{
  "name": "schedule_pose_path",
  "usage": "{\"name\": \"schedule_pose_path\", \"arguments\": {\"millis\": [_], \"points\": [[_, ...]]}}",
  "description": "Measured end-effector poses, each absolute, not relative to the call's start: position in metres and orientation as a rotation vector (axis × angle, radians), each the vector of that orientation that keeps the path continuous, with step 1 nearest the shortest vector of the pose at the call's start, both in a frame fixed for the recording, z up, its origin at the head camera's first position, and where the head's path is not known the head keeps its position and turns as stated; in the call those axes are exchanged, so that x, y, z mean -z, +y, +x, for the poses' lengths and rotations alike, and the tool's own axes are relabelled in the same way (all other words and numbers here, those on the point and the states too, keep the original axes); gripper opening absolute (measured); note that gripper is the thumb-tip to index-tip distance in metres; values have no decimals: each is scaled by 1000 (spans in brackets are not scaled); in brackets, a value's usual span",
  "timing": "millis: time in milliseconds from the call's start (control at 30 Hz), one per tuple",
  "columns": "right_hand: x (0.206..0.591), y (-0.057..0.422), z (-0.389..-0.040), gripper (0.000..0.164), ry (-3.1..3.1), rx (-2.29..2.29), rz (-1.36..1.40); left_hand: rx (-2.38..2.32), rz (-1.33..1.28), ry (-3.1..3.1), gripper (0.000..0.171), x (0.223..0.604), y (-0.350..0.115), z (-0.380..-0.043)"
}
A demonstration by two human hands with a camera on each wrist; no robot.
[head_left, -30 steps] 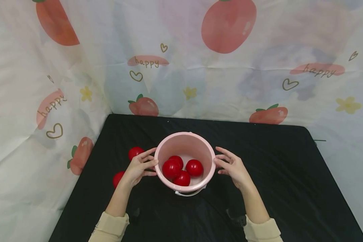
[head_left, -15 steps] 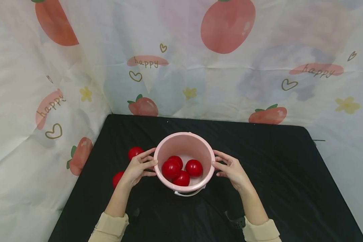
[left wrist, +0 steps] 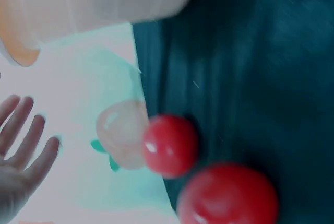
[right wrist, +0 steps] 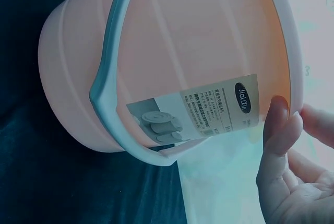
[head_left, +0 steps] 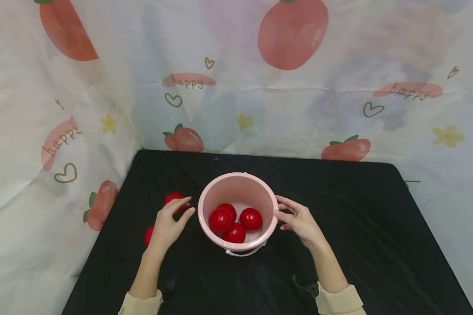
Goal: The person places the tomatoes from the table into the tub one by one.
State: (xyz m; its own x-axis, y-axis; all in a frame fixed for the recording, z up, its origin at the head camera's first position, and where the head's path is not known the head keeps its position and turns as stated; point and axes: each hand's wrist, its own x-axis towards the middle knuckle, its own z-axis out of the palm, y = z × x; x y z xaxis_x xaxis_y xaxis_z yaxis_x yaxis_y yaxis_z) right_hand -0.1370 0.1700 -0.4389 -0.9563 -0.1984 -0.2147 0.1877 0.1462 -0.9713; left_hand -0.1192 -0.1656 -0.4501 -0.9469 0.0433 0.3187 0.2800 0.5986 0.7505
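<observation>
A pink bucket (head_left: pixel 236 175) with a pale handle (head_left: pixel 246 253) stands upright on the black cloth, several shiny red balls (head_left: pixel 250 219) inside it. My right hand (head_left: pixel 302 224) pinches the bucket's rim at its right side; the right wrist view shows thumb and fingertips (right wrist: pixel 286 132) at the rim, near a printed label (right wrist: pixel 203 110). My left hand (head_left: pixel 167 225) is apart from the bucket, just to its left, fingers relaxed and holding nothing. Two more red balls (head_left: pixel 172 198) lie on the cloth at the left, partly hidden by that hand; both show in the left wrist view, the nearer ball (left wrist: pixel 229 198) cut off below.
Black cloth (head_left: pixel 370 227) covers the table. A white patterned curtain (head_left: pixel 220 109) with printed fruit and hearts hangs behind and along the left side. A dark strap-like thing (head_left: pixel 308 288) is beside the right sleeve.
My left hand has let go of the bucket rim and moved left towards the loose balls. My right hand's fingers have come down onto the rim. The bucket stays in place.
</observation>
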Motion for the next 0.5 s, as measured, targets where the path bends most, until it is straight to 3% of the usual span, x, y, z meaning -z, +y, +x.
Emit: {"name": "schedule_pose_path", "arguments": {"millis": [233, 500], "points": [[439, 171, -137, 53, 2141, 1882, -20, 516, -295, -2543, 55, 470, -197, -108], [440, 170, -137, 53, 2133, 1890, -23, 412, -60, -2791, 89, 502, -229, -83]]}}
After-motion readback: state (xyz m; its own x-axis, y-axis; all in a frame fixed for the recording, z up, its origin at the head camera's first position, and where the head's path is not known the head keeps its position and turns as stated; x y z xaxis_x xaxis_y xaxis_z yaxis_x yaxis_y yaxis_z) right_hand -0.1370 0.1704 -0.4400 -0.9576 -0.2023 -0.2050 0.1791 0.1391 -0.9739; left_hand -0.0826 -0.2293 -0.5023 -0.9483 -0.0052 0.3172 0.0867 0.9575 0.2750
